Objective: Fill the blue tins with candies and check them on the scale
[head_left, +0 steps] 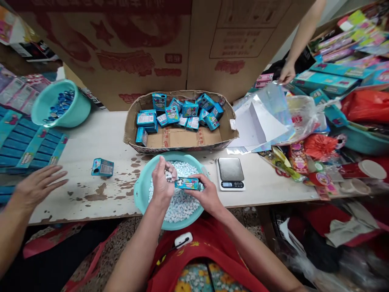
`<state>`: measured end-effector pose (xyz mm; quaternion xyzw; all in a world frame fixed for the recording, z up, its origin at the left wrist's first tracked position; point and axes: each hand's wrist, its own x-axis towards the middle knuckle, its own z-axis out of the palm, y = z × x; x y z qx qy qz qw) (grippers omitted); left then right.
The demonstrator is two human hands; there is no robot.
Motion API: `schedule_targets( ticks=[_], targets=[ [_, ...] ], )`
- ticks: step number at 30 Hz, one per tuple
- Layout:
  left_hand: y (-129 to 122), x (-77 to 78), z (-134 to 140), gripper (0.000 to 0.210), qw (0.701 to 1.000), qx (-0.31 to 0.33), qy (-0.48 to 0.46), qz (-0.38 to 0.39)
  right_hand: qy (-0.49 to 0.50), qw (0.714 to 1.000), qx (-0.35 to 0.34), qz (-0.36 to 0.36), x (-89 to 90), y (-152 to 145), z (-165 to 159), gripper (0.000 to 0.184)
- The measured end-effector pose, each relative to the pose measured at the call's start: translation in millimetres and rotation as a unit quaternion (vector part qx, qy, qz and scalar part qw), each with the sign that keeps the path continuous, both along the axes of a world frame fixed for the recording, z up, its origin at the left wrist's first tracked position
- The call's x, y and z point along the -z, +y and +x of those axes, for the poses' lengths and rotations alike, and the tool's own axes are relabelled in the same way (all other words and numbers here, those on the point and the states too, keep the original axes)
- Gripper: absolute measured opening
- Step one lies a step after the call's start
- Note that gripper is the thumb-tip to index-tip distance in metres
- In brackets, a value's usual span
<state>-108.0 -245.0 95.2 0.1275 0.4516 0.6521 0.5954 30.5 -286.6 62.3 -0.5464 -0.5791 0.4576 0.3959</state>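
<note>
One small blue box [187, 184] is held over a turquoise basin [140, 192] at the near edge of the counter [121, 205]. The right hand [208, 192] grasps the box by its right end, printed side up — its left end stands open, with pale pieces showing inside. The left hand [164, 178] is curled around a few more pale pieces, just beside that opening. Loose pale pieces [182, 211] fill much of the basin below.

On the far side of the basin, a cut-down carton [182, 140] holds a jumble of blue boxes [172, 114]. A digital scale [231, 169] sits to the right, and a lone box [103, 167] lies to the left. Farther left is a turquoise bowl [73, 115] of dark blue packets [60, 106]. A co-worker's hand [39, 185] reaches in from the left, fingers spread — while another person's hand [287, 73] touches clear plastic [275, 101] at the far right.
</note>
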Motion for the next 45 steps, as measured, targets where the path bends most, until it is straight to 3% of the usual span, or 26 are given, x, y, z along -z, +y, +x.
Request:
schedule_targets(
  ticks=[5,8,10,12,14,15,17,20,23,25,26,28,30,32,35,40,45],
  targets=[
    [-4,-1.8,1,0.04,0.997,0.031,0.063,-0.035,0.019,0.999,-0.018,-0.019,11.5,10,-1,0.036],
    [-8,5.6,-5,0.039,0.995,-0.025,0.086,-0.035,0.055,0.998,-0.03,-0.022,12.7,12,9,0.039],
    [-10,20.8,-11,0.038,0.982,-0.057,0.172,-0.054,0.085,0.995,-0.029,-0.036,11.6,11,18,0.041],
    [-12,43.0,-16,0.036,0.936,-0.012,0.341,-0.09,0.097,0.993,-0.031,-0.053,9.9,10,26,0.04],
    [-16,65.3,-17,0.027,0.868,0.06,0.48,-0.113,0.099,0.992,-0.041,-0.064,7.2,9,35,0.039],
    [-18,73.9,-16,0.02,0.844,0.086,0.516,-0.117,0.104,0.991,-0.048,-0.067,5.3,9,41,0.04],
    [-24,82.8,-10,0.013,0.826,0.105,0.541,-0.116,0.122,0.988,-0.054,-0.072,1.0,6,59,0.041],
    [-33,75.7,13,0.014,0.776,0.084,0.622,-0.06,0.146,0.985,-0.024,-0.092,-3.6,-3,103,0.043],
    [-41,58.8,58,0.013,0.741,0.088,0.663,0.055,0.143,0.979,0.078,-0.121,0.0,-19,164,0.045],
    [-46,53.9,96,0.013,0.727,0.182,0.651,0.122,0.111,0.97,0.177,-0.121,7.6,-31,208,0.045],
    [-49,55.0,114,0.014,0.702,0.256,0.647,0.15,0.091,0.963,0.227,-0.113,12.1,-36,228,0.045],
    [-53,63.6,149,0.018,0.61,0.42,0.646,0.184,0.059,0.946,0.302,-0.101,21.0,-46,264,0.045],
    [-56,76.5,175,0.021,0.492,0.545,0.653,0.189,0.043,0.932,0.348,-0.096,27.7,-54,290,0.047],
    [-57,88.3,194,0.025,0.393,0.605,0.668,0.184,0.038,0.922,0.373,-0.097,32.2,-61,307,0.049],
    [-54,98.1,213,0.03,0.309,0.62,0.692,0.203,0.042,0.914,0.389,-0.108,36.8,-66,317,0.05],
    [-44,106.2,232,0.034,0.264,0.611,0.711,0.225,0.052,0.905,0.401,-0.132,44.4,-68,325,0.051],
    [-42,115.8,241,0.042,0.278,0.619,0.706,0.2,0.061,0.903,0.399,-0.144,49.1,-65,338,0.051]
  ],
)
